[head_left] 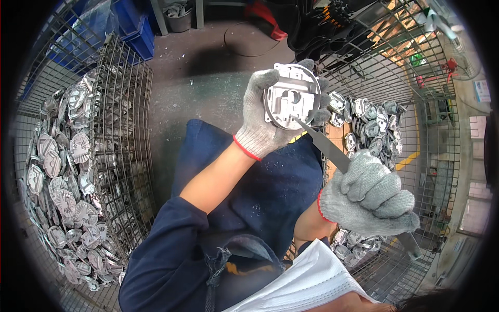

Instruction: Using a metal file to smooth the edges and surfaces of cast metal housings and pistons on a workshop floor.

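A round metal casting [286, 99] is held by its rim in the half-curled left hand [258, 115]; a flat tool [328, 148] is gripped in the closed right hand [370, 195], its tip at the casting's face; similar castings [66, 200] are piled in wire cages [123, 148] either side

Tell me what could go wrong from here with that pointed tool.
The tip of the flat metal tool in the right hand might skid off the round metal casting and jab the left hand, whose gloved fingers show just past its edge. The casting, apparently supported only by that hand, could also twist or drop under pressure.
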A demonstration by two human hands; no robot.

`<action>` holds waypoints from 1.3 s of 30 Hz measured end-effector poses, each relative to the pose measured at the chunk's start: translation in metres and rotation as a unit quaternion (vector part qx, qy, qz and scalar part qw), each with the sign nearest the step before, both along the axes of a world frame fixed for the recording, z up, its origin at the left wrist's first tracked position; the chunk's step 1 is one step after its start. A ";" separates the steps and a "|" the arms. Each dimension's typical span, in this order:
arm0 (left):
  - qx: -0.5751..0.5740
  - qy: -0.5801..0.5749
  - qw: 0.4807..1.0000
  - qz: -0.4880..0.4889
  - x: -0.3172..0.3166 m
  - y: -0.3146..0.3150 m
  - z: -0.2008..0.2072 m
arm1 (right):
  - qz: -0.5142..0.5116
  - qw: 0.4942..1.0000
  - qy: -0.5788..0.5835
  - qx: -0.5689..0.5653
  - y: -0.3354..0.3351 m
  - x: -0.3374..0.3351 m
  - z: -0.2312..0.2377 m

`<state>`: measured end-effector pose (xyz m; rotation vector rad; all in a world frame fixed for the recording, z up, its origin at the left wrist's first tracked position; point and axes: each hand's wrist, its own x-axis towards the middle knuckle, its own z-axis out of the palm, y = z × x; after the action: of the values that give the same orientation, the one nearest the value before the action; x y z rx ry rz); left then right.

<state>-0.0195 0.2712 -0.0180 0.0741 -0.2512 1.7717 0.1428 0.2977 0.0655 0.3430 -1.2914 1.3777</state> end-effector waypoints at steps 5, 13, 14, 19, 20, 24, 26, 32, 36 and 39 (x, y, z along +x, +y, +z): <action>-0.010 0.003 1.000 0.015 0.002 -0.002 -0.001 | -0.007 1.000 -0.002 0.012 -0.001 -0.004 -0.007; -0.069 0.013 0.997 0.042 -0.002 -0.002 0.000 | 0.020 0.998 0.031 0.045 -0.001 -0.018 -0.020; -0.079 0.000 0.996 0.042 -0.003 -0.002 0.001 | 0.018 0.998 0.032 0.044 0.001 -0.019 -0.017; -0.077 0.055 0.994 0.056 0.004 -0.003 0.009 | 0.041 0.999 -0.011 0.009 0.004 -0.009 0.009; -0.081 0.072 0.992 0.058 0.006 -0.003 0.010 | 0.034 0.999 -0.022 0.013 0.002 -0.005 0.015; -0.060 0.068 0.994 0.054 -0.006 -0.002 0.006 | -0.048 0.995 -0.037 0.085 -0.012 0.008 0.029; -0.064 0.045 0.996 0.047 -0.011 -0.001 0.002 | -0.072 0.993 -0.032 0.085 -0.012 0.012 0.032; 0.033 0.028 0.999 0.007 0.000 -0.005 -0.001 | -0.005 0.999 -0.036 0.025 0.001 0.007 0.017; 0.036 0.014 0.999 0.003 -0.002 -0.003 0.001 | -0.006 1.000 -0.019 -0.004 0.003 0.004 0.008; 0.032 0.032 0.999 0.003 -0.004 -0.001 -0.001 | -0.007 1.000 -0.017 -0.001 0.004 0.004 0.008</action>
<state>-0.0236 0.2699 -0.0188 0.1768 -0.2624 1.7649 0.1468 0.3018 0.0733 0.3098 -1.3184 1.3781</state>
